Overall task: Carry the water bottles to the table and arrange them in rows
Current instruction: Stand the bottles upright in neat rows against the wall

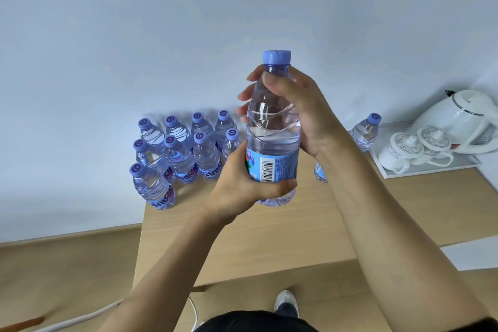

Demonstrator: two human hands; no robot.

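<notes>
Both hands are gripping one water bottle (272,127) at center: left hand (242,183) curling round its label, right hand (299,113) its shoulder. Full, it probably feels weighty, smooth and squeezable. Bottle rows (186,148) are standing at ten o'clock on the table (269,237).

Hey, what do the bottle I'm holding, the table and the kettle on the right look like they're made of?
The bottle: clear thin plastic, glossy, since you see through its ribbed wall; the cap is opaque lilac plastic.
The table: pale wood or wood-look laminate, matte, with a faint straight grain; which one is unclear.
The kettle: smooth white shell, probably plastic, with a shiny metal-looking band under the lid.
</notes>
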